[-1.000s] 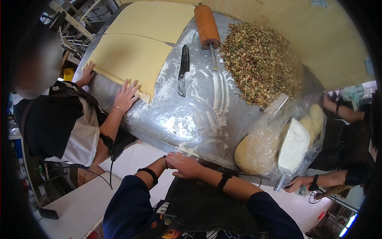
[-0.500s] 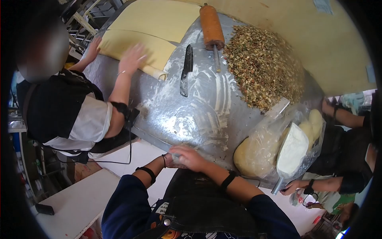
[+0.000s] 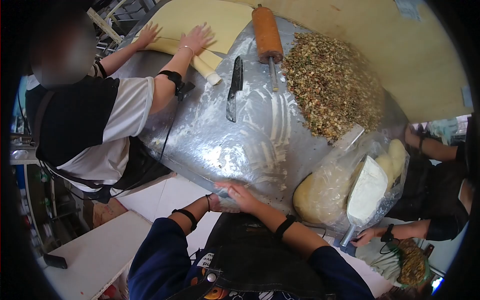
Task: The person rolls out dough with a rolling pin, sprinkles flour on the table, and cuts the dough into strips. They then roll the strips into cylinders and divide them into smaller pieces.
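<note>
My right hand (image 3: 241, 196) is at the table's near edge, its fingers stretched out to the left. Just beside it and partly under it is my left hand (image 3: 216, 203), whose fingers are mostly hidden. No held thing shows in either one. The metal table (image 3: 200, 145) before them is dusted with flour. Up at the left, a co-worker's two hands (image 3: 198, 38) lie on a roll of dough (image 3: 205, 70) along the edge of a wide yellow dough sheet (image 3: 200, 22).
A knife (image 3: 235, 87) lies mid-table beside a rolling pin (image 3: 266, 35). Right of them is a heap of chopped nuts and seeds (image 3: 332, 85). A plastic bag with dough (image 3: 320, 195) and a flour scoop (image 3: 368, 192) sit at the right, near another person's hand (image 3: 364, 236).
The co-worker on the left has leaned in, and both their hands moved up and right with the dough, which is now rolled farther. My hands stay nearly in place, close together.
</note>
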`<move>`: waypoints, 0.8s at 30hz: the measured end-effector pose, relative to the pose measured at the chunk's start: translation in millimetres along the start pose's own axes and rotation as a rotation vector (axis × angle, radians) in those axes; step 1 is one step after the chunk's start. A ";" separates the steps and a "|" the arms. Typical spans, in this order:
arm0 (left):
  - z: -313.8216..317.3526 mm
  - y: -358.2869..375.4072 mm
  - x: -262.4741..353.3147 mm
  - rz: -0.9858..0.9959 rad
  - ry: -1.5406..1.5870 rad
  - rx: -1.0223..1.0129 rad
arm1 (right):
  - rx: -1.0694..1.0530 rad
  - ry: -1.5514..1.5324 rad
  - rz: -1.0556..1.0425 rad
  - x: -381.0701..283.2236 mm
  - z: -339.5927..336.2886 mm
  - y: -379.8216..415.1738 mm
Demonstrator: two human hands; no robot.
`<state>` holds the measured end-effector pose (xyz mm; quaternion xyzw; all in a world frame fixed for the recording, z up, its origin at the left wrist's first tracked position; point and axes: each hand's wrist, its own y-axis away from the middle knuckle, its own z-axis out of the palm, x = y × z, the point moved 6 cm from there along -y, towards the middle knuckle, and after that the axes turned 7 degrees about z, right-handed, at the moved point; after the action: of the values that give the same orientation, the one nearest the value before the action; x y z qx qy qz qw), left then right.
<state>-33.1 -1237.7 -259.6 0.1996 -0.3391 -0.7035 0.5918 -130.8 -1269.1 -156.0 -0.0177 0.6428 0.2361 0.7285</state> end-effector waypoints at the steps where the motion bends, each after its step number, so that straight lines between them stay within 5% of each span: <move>1: 0.5 2.5 0.0 0.001 0.005 0.064 | 0.003 0.000 0.000 -5.9 2.6 3.0; 4: 1.9 4.3 1.0 0.000 -0.011 0.010 | 0.000 0.516 -0.131 -20.7 18.6 12.3; 8: -1.4 6.8 1.6 -0.005 -0.023 -0.028 | 0.002 0.705 -0.257 -13.3 40.8 18.2; 11: -4.1 7.9 3.8 0.009 -0.026 -0.028 | -0.031 0.459 -0.103 -11.5 40.0 14.5; 18: -7.3 7.0 7.0 0.077 -0.028 0.011 | -0.130 0.402 -0.087 4.9 48.2 14.5; 24: -17.0 5.3 31.7 0.241 -0.080 0.152 | -0.087 0.537 -0.308 -23.1 35.2 11.5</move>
<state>-24.7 -1272.8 -263.8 0.1732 -0.4361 -0.6071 0.6413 -103.8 -1254.7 -124.9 -0.2078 0.7913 0.1374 0.5584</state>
